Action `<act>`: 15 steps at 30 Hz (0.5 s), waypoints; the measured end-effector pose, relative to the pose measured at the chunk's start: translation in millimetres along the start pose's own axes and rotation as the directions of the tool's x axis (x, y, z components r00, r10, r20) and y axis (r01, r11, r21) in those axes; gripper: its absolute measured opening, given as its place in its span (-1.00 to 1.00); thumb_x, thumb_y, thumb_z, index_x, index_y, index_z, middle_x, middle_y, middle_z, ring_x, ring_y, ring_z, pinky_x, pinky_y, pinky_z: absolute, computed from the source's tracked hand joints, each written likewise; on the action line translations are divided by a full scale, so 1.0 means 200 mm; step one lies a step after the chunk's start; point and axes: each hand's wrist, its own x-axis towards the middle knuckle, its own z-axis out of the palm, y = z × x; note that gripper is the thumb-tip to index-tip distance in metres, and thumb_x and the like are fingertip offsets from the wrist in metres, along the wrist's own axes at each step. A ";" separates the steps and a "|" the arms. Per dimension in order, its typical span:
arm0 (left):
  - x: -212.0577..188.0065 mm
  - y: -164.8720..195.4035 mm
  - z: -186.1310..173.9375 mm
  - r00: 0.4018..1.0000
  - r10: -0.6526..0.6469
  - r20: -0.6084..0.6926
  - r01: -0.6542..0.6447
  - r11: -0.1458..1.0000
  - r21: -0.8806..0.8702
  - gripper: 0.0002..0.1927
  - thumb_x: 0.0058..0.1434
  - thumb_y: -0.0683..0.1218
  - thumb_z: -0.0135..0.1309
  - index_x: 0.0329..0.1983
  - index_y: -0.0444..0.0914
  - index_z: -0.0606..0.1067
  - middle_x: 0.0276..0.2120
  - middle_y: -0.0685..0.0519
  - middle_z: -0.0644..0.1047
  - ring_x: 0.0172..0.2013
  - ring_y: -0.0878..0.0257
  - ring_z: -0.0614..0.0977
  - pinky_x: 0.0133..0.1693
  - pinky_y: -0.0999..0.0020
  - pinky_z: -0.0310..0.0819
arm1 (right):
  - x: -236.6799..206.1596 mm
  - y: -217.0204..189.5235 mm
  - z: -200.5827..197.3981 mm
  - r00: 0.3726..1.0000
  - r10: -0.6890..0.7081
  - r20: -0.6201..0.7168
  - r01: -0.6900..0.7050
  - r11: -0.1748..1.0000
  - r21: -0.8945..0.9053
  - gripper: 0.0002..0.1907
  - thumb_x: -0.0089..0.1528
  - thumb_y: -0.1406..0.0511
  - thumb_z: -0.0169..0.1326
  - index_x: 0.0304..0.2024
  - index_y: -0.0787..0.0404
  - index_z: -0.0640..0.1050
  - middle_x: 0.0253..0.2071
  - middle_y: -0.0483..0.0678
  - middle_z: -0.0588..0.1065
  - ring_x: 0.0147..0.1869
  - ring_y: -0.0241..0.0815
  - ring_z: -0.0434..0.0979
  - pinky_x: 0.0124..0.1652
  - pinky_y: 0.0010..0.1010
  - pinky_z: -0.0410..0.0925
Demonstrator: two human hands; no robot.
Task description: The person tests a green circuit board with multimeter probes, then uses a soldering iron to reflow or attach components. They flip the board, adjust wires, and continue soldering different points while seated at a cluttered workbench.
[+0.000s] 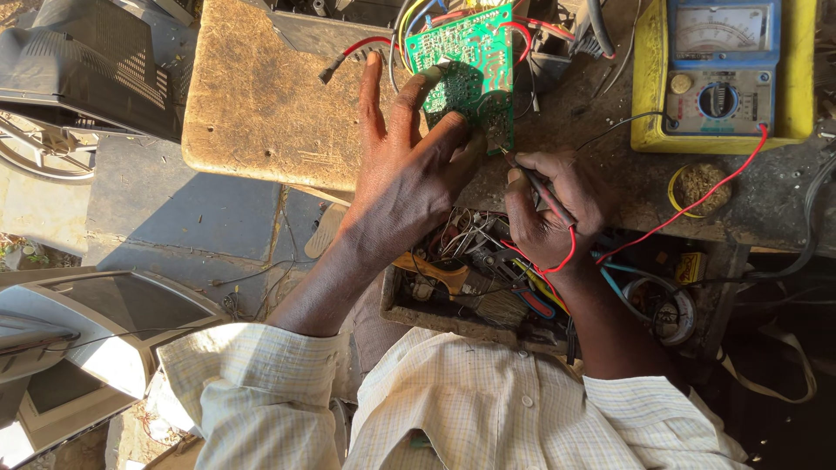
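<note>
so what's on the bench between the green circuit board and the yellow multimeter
In the head view, dusty bare bench top lies between circuit board and multimeter, crossed only by a thin black wire.

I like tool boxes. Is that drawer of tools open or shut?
Open: the drawer under the bench is pulled out, its tools and wires showing.
</note>
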 end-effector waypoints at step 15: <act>0.09 -0.02 -0.37 0.998 0.044 0.043 -0.046 0.998 0.045 -0.72 0.32 -0.06 0.12 0.08 -0.12 0.61 0.02 -0.01 0.43 0.38 -0.19 0.26 0.39 -0.60 -0.24 | 0.20 -0.34 -0.05 1.000 0.018 -0.007 -0.019 1.000 -0.009 -0.78 0.24 0.56 0.21 -0.08 0.32 0.56 -0.31 0.02 0.52 -0.31 -0.17 0.55 -0.26 -0.38 0.41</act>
